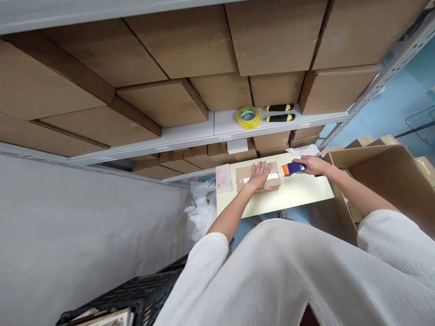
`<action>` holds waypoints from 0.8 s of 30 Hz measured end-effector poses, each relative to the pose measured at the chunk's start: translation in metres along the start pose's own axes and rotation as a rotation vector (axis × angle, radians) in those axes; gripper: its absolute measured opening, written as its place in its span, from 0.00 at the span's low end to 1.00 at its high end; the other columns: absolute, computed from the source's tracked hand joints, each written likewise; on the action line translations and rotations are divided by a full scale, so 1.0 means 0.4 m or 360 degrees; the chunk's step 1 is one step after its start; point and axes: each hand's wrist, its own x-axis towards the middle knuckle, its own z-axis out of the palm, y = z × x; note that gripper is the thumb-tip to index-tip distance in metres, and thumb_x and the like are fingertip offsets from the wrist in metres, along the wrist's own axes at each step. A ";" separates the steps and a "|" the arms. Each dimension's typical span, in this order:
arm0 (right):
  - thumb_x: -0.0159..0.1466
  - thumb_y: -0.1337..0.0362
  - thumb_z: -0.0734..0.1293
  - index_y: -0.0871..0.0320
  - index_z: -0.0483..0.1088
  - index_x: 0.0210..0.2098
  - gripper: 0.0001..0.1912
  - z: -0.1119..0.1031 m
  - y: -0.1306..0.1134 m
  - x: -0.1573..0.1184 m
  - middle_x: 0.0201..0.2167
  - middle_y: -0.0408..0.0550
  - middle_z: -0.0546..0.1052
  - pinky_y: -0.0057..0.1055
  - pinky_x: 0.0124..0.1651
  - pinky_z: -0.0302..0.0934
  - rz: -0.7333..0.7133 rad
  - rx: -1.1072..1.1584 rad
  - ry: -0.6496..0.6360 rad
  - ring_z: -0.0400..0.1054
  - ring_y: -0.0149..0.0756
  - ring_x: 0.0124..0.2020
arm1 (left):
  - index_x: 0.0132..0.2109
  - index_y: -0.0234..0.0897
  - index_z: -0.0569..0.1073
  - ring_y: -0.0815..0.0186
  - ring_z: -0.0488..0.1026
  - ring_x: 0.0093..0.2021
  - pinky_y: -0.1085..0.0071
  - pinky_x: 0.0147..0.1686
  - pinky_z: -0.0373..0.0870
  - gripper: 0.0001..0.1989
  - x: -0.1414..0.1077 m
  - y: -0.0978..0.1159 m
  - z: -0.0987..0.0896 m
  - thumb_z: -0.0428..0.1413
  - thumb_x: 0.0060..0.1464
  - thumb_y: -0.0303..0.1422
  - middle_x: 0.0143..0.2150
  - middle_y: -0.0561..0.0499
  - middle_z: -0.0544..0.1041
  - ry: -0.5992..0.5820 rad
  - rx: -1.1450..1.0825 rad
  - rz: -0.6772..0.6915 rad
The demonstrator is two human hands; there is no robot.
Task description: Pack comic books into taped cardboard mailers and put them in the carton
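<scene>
My left hand [259,175] lies flat with its fingers spread on top of a small cardboard box [243,174]. A shiny white strip shows across the box's top, partly covered by that hand. In my closed right hand [311,165] is a scraper [294,169] with a dark blue handle and a wide orange head. Its head points left and sits just off the box's right end. Under the box is a pale yellow work board [299,192]. A translucent pinkish packet [224,179] rests on the board's left end.
Large cartons [180,40] fill the shelf above. A yellow tape roll [248,117] and two black-and-yellow cutters [279,118] lie on the shelf edge. An opened carton [384,174] stands right. White wrapping [200,213] hangs left of the board; a black crate [146,294] is lower left.
</scene>
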 end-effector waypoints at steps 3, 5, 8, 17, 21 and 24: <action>0.72 0.41 0.68 0.51 0.68 0.73 0.36 -0.002 0.018 -0.024 0.46 0.56 0.80 0.35 0.43 0.64 0.0027 0.0065 0.0057 0.77 0.49 0.43 | 0.84 0.40 0.36 0.32 0.31 0.84 0.34 0.78 0.25 0.74 -0.005 -0.010 -0.001 0.73 0.45 0.51 0.85 0.29 0.39 0.0001 -0.0008 0.0016; 0.72 0.40 0.67 0.51 0.68 0.73 0.37 -0.001 0.027 -0.034 0.47 0.56 0.80 0.35 0.43 0.64 0.0016 0.0090 0.0087 0.77 0.49 0.43 | 0.84 0.39 0.37 0.32 0.32 0.84 0.34 0.78 0.25 0.73 -0.005 -0.010 0.000 0.74 0.45 0.50 0.85 0.28 0.40 0.0005 0.0000 0.0020; 0.72 0.40 0.66 0.53 0.68 0.74 0.37 0.001 0.034 -0.040 0.47 0.58 0.80 0.35 0.43 0.65 -0.0017 0.0111 0.0106 0.77 0.47 0.41 | 0.84 0.40 0.37 0.33 0.33 0.84 0.34 0.78 0.25 0.74 -0.005 -0.009 0.003 0.74 0.44 0.50 0.85 0.29 0.41 0.0015 0.0028 0.0016; 0.72 0.40 0.66 0.52 0.68 0.73 0.37 0.000 0.044 -0.052 0.47 0.57 0.81 0.36 0.44 0.67 -0.0051 0.0152 0.0106 0.78 0.48 0.41 | 0.84 0.42 0.36 0.34 0.33 0.84 0.35 0.78 0.25 0.73 -0.010 -0.017 0.012 0.73 0.45 0.51 0.85 0.29 0.40 0.0008 0.0048 0.0022; 0.71 0.39 0.67 0.52 0.69 0.72 0.37 0.008 0.069 -0.063 0.44 0.56 0.81 0.36 0.43 0.67 -0.0009 0.0155 0.0136 0.77 0.49 0.41 | 0.84 0.42 0.35 0.33 0.35 0.84 0.33 0.77 0.26 0.74 -0.007 -0.022 0.009 0.73 0.45 0.53 0.85 0.29 0.41 0.0030 0.0047 0.0030; 0.72 0.42 0.66 0.53 0.71 0.72 0.35 0.013 0.074 -0.058 0.44 0.57 0.80 0.36 0.44 0.66 -0.0018 0.0127 0.0153 0.77 0.49 0.42 | 0.84 0.41 0.36 0.32 0.35 0.84 0.33 0.77 0.27 0.74 -0.004 -0.023 0.003 0.74 0.44 0.51 0.85 0.28 0.42 0.0023 0.0060 0.0014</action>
